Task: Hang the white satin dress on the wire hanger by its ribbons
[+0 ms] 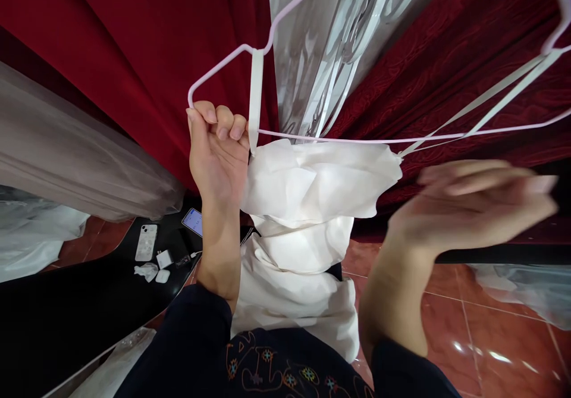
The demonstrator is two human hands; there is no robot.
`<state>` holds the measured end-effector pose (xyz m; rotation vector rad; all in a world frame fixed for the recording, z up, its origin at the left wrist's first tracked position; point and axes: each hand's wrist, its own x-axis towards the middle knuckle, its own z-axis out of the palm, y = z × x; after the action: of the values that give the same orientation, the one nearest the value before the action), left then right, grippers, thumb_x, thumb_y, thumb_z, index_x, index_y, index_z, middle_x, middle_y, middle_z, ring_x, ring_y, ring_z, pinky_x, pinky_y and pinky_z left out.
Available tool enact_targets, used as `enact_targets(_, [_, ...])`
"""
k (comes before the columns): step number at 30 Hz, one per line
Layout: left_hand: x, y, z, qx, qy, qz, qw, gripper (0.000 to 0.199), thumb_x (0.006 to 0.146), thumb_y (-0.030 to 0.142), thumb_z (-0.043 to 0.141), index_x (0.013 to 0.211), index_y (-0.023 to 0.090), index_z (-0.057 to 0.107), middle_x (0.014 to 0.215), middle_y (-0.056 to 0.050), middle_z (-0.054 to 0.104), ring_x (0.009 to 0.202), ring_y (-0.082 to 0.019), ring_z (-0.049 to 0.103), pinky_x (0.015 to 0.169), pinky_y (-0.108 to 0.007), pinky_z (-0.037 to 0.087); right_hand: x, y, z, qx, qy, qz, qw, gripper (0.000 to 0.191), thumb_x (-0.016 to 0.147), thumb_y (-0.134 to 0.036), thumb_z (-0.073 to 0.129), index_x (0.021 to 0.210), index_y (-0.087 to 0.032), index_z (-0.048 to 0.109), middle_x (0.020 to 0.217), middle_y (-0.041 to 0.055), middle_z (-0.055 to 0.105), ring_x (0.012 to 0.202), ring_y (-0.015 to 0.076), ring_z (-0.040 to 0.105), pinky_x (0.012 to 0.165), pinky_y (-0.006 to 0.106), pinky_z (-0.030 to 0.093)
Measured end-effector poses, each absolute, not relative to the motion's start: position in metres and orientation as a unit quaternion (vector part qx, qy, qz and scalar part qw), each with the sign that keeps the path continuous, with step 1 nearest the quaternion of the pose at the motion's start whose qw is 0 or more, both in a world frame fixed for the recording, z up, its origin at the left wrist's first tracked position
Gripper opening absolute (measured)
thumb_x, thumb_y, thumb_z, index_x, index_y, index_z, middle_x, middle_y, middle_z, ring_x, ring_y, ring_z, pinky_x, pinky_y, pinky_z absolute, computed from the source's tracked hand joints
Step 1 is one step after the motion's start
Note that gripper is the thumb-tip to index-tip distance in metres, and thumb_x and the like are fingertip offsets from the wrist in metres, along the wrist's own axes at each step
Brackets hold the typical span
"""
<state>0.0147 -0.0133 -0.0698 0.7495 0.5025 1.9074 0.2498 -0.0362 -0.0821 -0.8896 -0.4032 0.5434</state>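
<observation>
My left hand [219, 142] is closed around the lower left corner of a pale pink clothes hanger [312, 139]. A white garment [321, 178] hangs from it. One ribbon-like strap [256, 91] loops over the hanger's notch near my left hand. Another strap [495, 103] is stretched over the hanger's right side. Below and to the right of the garment, my right hand [468, 207] is smeared by motion, apart from the hanger. Its fingers look loosely spread, and nothing shows in them. The garment's lower folds lie across my lap.
Dark red curtains [147, 47] and clear plastic-covered fabric [307, 41] hang in front. On the left, a black glossy surface [89, 291] bears a patterned phone [146, 242], a lit phone [193, 222], a white charger [164, 259] and crumpled tissue [145, 272]. The floor [482, 326] is red tile.
</observation>
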Motion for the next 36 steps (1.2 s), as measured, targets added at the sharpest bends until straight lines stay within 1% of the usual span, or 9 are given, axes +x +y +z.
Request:
enact_targets(4, [0.013,-0.018,-0.065,0.317,0.233,0.784,0.481,0.043,0.113,0.039,0.033,0.078,0.023,0.052,0.067,0.002,0.038,0.061,-0.014,0.049,0.074,-0.031,0.050,0.235,-0.036,-0.095,-0.384,-0.276,0.476,0.741,0.069,0.095,-0.068,0.035,0.070,-0.012,0.069,0.066,0.0083,0.065,0.061,0.0137,0.066,0.058,0.028,0.055])
enact_targets(7, [0.015,-0.021,-0.063,0.316,0.240,0.778,0.487,0.044,0.113,0.039,0.034,0.076,0.024,0.052,0.066,0.001,0.037,0.059,-0.014,0.048,0.072,-0.030,0.051,0.239,-0.034,-0.080,-0.302,-0.199,0.523,0.772,0.065,0.100,-0.062,0.031,0.097,-0.011,0.072,0.091,0.0095,0.074,0.084,0.0148,0.074,0.076,0.029,0.063])
enact_targets(9, [0.017,-0.021,-0.065,0.306,0.238,0.778,0.494,0.042,0.113,0.039,0.036,0.077,0.024,0.052,0.067,0.002,0.038,0.060,-0.014,0.049,0.074,-0.029,0.053,0.244,-0.034,-0.068,-0.225,-0.164,0.521,0.807,0.059,0.106,-0.048,0.022,0.090,-0.016,0.068,0.082,0.0037,0.070,0.082,0.0098,0.071,0.080,0.026,0.062])
enact_targets(13, [0.019,-0.019,-0.073,0.314,0.294,0.775,0.462,0.039,0.109,0.050,0.045,0.081,0.024,0.052,0.070,0.002,0.045,0.070,-0.014,0.057,0.082,-0.028,0.056,0.248,-0.032,-0.062,-0.128,-0.140,0.547,0.816,0.048,0.108,-0.037,0.025,0.069,-0.019,0.047,0.057,-0.0037,0.042,0.052,0.0022,0.045,0.058,0.017,0.049])
enact_targets(17, [0.019,-0.023,-0.083,0.372,0.348,0.759,0.406,0.039,0.105,0.061,0.048,0.091,0.026,0.059,0.091,-0.003,0.064,0.101,-0.018,0.069,0.097,-0.032,0.057,0.245,-0.026,-0.074,-0.086,-0.109,0.531,0.836,0.045,0.106,-0.041,0.034,0.067,-0.020,0.035,0.054,-0.0052,0.031,0.048,0.0022,0.033,0.049,0.017,0.038])
enact_targets(21, [0.024,-0.037,-0.092,0.455,0.378,0.723,0.358,0.032,0.108,0.049,0.048,0.110,0.025,0.070,0.115,-0.006,0.072,0.121,-0.023,0.068,0.107,-0.039,0.052,0.239,-0.023,-0.080,-0.066,-0.097,0.551,0.826,0.042,0.107,-0.039,0.032,0.070,-0.019,0.036,0.058,-0.0048,0.030,0.052,0.0033,0.032,0.054,0.019,0.039])
enact_targets(27, [0.020,-0.058,-0.065,0.558,0.500,0.607,0.265,0.012,0.099,0.033,0.069,0.094,0.026,0.078,0.084,-0.003,0.072,0.085,-0.020,0.068,0.081,-0.037,0.055,0.237,-0.019,-0.083,-0.090,-0.117,0.520,0.841,0.040,0.104,-0.041,0.043,0.072,-0.019,0.037,0.059,-0.0063,0.021,0.051,0.0034,0.031,0.053,0.019,0.036])
enact_targets(30, [0.005,-0.057,-0.038,0.546,0.447,0.636,0.312,0.016,0.098,0.030,0.068,0.085,0.029,0.077,0.081,-0.002,0.069,0.074,-0.019,0.064,0.064,-0.037,0.050,0.239,-0.017,-0.083,-0.105,-0.108,0.530,0.835,0.036,0.105,-0.038,0.043,0.074,-0.019,0.040,0.060,-0.0067,0.022,0.051,0.0033,0.031,0.053,0.018,0.037])
enact_targets(36, [-0.015,-0.046,-0.014,0.401,0.337,0.716,0.460,0.038,0.105,0.048,0.055,0.124,0.020,0.070,0.115,-0.009,0.075,0.120,-0.033,0.066,0.073,-0.035,0.058,0.246,-0.013,-0.085,-0.114,-0.106,0.532,0.833,0.035,0.103,-0.036,0.046,0.073,-0.019,0.043,0.061,-0.0066,0.020,0.051,0.0033,0.029,0.051,0.018,0.036])
